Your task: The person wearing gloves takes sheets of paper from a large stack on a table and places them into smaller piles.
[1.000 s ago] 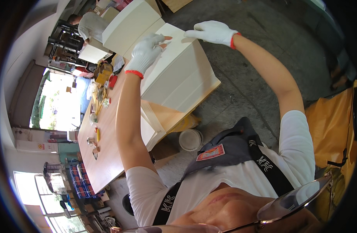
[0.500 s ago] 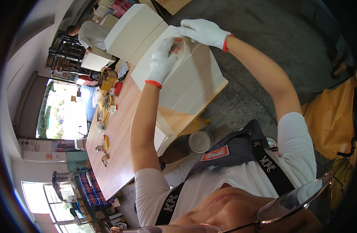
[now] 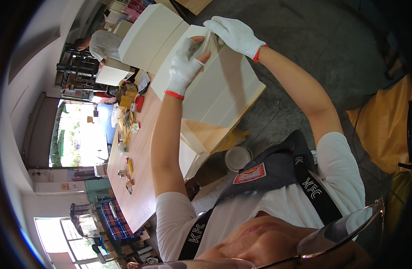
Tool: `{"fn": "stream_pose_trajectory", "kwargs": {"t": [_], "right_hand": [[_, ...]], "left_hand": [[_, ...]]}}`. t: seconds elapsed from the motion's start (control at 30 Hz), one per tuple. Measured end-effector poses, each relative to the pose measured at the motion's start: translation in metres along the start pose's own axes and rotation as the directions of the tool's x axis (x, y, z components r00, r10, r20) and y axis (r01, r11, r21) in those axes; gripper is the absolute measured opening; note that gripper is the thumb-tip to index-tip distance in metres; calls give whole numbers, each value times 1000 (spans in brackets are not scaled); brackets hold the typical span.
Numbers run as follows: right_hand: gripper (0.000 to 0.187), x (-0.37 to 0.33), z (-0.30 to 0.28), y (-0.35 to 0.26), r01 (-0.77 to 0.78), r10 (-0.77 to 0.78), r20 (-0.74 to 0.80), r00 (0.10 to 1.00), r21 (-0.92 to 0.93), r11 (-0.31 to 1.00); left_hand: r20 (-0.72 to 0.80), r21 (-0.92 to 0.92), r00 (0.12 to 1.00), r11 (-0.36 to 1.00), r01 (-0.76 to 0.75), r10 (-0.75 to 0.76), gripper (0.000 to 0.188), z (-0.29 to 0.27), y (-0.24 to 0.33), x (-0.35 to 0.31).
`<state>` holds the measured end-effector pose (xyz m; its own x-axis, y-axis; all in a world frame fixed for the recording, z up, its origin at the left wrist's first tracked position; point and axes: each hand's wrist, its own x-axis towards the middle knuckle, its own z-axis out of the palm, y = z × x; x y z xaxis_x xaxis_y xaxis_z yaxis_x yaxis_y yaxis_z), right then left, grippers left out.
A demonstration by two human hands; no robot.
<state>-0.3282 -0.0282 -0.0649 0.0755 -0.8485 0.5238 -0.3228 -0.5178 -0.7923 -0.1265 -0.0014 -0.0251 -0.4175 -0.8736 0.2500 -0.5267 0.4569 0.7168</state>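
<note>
Both my hands wear white knit gloves with red cuffs. My left hand (image 3: 187,62), its fingertips bare, and my right hand (image 3: 235,31) meet at the far edge of a large white panel (image 3: 224,94). Between them they pinch a small tan sheet (image 3: 210,43); what it is I cannot make out. The panel lies tilted over the edge of a long wooden table (image 3: 141,188), on top of other white boards (image 3: 190,154).
A second white panel (image 3: 152,36) lies beyond the first. Small tools and bottles (image 3: 125,116) line the table's left side. Another person (image 3: 103,45) bends at the far end. A white bucket (image 3: 238,158) and a yellow sack (image 3: 385,125) sit on the concrete floor.
My left hand has moved right along the panel's far edge to meet my right hand. Both now close on the small tan sheet.
</note>
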Motion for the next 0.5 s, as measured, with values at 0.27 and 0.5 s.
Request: {"fn": "stream_pose_trajectory", "kwargs": {"t": [0.27, 0.5], "right_hand": [[45, -4, -2, 4, 1, -1, 3, 1000, -142, 990], [44, -1, 4, 8, -7, 5, -34, 999, -71, 997]], "left_hand": [[-110, 133, 994, 991, 24, -9, 44, 7, 28, -7], [-92, 264, 995, 962, 64, -41, 31, 8, 17, -8]]}}
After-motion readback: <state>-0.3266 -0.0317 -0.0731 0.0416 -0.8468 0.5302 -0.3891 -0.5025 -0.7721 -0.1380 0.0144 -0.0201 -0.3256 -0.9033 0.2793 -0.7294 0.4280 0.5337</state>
